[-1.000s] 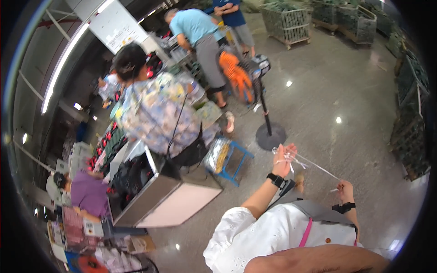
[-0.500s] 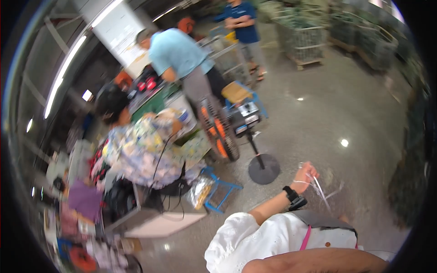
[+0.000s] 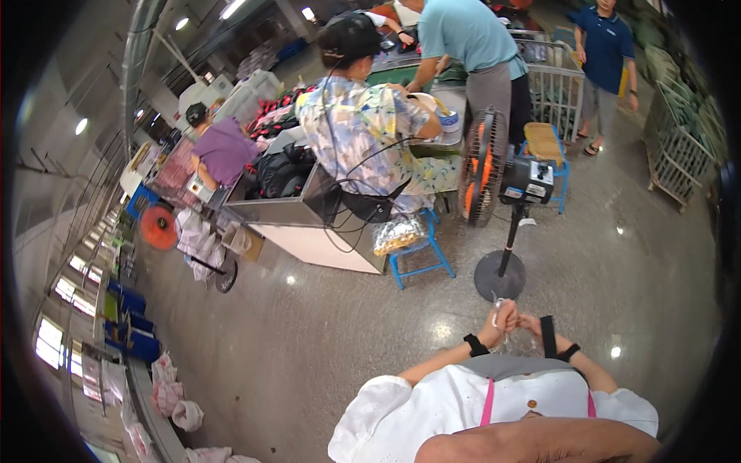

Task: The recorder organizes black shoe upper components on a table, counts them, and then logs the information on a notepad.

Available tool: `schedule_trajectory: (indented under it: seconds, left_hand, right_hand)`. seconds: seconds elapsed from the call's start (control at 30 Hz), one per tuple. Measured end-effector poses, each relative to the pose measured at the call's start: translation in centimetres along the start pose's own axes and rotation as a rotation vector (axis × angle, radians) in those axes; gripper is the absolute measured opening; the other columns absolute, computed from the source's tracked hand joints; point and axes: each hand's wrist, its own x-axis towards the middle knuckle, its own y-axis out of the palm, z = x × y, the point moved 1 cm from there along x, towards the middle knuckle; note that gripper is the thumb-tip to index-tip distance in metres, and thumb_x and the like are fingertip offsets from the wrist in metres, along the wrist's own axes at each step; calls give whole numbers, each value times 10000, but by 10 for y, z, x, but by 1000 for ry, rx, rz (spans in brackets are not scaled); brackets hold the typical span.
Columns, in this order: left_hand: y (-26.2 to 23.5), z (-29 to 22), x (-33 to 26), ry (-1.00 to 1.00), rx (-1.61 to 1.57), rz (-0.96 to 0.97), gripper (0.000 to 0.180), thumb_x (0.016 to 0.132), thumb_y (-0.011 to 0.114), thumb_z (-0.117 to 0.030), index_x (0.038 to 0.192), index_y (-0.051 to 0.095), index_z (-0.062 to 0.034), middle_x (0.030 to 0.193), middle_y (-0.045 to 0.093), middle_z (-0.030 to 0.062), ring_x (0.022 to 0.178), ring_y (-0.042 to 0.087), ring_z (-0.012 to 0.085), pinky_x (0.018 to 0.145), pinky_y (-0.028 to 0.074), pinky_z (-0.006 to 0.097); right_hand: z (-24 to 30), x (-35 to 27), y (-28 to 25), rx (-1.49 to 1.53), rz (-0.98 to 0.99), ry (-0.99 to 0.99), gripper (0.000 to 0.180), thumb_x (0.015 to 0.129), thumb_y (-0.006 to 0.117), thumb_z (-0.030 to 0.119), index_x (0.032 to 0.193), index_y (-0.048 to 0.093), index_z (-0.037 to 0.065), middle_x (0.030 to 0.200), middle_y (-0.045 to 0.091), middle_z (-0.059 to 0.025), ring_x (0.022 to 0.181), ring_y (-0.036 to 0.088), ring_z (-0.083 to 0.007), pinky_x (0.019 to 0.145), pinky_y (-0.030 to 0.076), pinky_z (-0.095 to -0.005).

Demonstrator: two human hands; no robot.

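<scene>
Low in front of my body, my left hand is closed, fingers pressed together around a thin white string that hangs below it. My right hand is beside it, fingers bent inward; what it grips is too small to make out. A black band circles my left wrist, and a black strap stands up near my right wrist.
Just ahead stands a pedestal fan on a round black base. A person in a floral shirt sits by a bench; a blue stool is beside it. Other people and wire cages are farther off.
My view has swung to the left. My right hand has come into clear view beside my left hand, which earlier was stretched forward with white string trailing from it.
</scene>
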Motion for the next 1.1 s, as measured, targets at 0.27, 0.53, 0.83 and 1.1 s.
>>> schedule_trajectory:
  seconds: [0.27, 0.53, 0.83, 1.1]
  left_hand:
    - [-149, -111, -70, 482, 320, -558, 221, 922, 439, -301, 917, 471, -82, 681, 422, -35, 509, 352, 35, 432, 282, 186]
    - [-260, -81, -124, 155, 843, -443, 425, 928, 384, -326, 1268, 395, -72, 859, 598, 65, 592, 516, 100, 553, 420, 230]
    - [-148, -73, -72, -197, 1070, 64, 480, 920, 312, -434, 1214, 466, -87, 634, 566, 100, 500, 531, 194, 520, 420, 312]
    - [-22, 12, -22, -38, 1165, 718, 410, 869, 489, -300, 1093, 398, 32, 723, 554, 135, 665, 583, 217, 610, 454, 327]
  right_hand:
    - [2, 87, 107, 458, 354, 651, 281, 897, 464, 214, 1088, 478, 8, 619, 404, 27, 553, 395, -79, 504, 338, -224]
    - [12, 146, 160, -178, 244, 510, 242, 882, 502, 227, 889, 598, 5, 620, 470, 38, 516, 395, -52, 478, 339, -201]
    - [23, 97, 121, -541, 150, 347, 248, 835, 578, 265, 861, 633, 24, 676, 589, -6, 645, 535, -82, 581, 435, -240]
    - [20, -28, 40, -529, -75, 66, 512, 733, 680, 196, 1177, 473, 46, 894, 603, -37, 790, 545, -131, 698, 433, -271]
